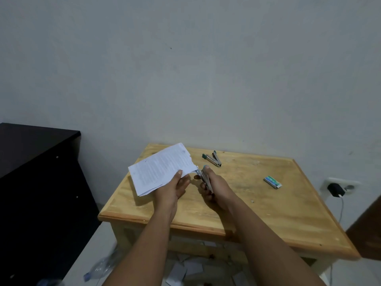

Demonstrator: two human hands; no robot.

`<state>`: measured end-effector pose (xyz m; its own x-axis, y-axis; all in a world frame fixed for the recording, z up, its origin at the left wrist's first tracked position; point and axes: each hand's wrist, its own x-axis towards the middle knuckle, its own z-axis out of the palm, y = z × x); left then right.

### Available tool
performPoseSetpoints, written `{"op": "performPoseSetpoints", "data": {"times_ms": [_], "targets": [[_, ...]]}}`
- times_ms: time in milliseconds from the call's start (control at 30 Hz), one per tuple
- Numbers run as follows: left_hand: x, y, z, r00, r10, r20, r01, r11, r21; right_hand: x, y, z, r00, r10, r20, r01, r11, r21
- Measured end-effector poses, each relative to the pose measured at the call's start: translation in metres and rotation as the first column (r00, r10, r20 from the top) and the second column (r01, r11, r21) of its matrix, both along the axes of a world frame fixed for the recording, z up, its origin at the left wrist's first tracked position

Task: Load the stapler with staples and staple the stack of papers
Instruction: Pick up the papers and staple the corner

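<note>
Wooden table (268, 213) against grey wall. Stack of papers (162, 170) raised above table's left part, left hand (175, 188) gripping its near corner, thumb on top. Right hand (214, 186) wrapped round metal stapler (205, 179), nose at stack's right corner, seemingly biting edge. Second stapler (212, 158) lies open near far edge. Staple box (272, 181) flat on table, right of hands.

Grey wall (185, 69), wooden table (288, 213)
</note>
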<state>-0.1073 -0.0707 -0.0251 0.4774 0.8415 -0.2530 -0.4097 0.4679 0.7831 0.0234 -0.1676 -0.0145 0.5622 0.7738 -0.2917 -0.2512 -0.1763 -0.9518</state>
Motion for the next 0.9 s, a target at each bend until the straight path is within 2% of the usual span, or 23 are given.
{"op": "performPoseSetpoints", "data": {"times_ms": [100, 233, 333, 433, 633, 900], "targets": [[-0.004, 0.007, -0.001, 0.988, 0.058, 0.141, -0.039, 0.99, -0.136, -0.002, -0.001, 0.002, 1.0, -0.005, -0.002, 0.005, 1.0, -0.006], [0.002, -0.003, 0.002, 0.992, -0.111, -0.055, 0.114, 0.992, 0.049, -0.006, -0.002, 0.008, 0.997, 0.028, 0.068, -0.023, 0.997, -0.07], [0.005, -0.007, 0.003, 0.98, -0.144, -0.136, 0.16, 0.98, 0.118, -0.009, -0.006, 0.009, 0.992, 0.059, 0.109, -0.051, 0.996, -0.078], [0.006, -0.006, 0.001, 0.978, -0.12, -0.172, 0.146, 0.978, 0.148, -0.01, -0.006, 0.008, 0.992, 0.089, 0.093, -0.083, 0.995, -0.062], [0.009, -0.01, -0.001, 0.977, -0.051, -0.207, 0.092, 0.976, 0.196, -0.009, -0.005, 0.002, 0.995, 0.088, -0.038, -0.088, 0.996, 0.01], [0.007, -0.013, -0.001, 0.97, -0.104, -0.219, 0.153, 0.963, 0.222, -0.006, -0.003, 0.005, 0.998, 0.057, -0.038, -0.058, 0.998, -0.024]]}}
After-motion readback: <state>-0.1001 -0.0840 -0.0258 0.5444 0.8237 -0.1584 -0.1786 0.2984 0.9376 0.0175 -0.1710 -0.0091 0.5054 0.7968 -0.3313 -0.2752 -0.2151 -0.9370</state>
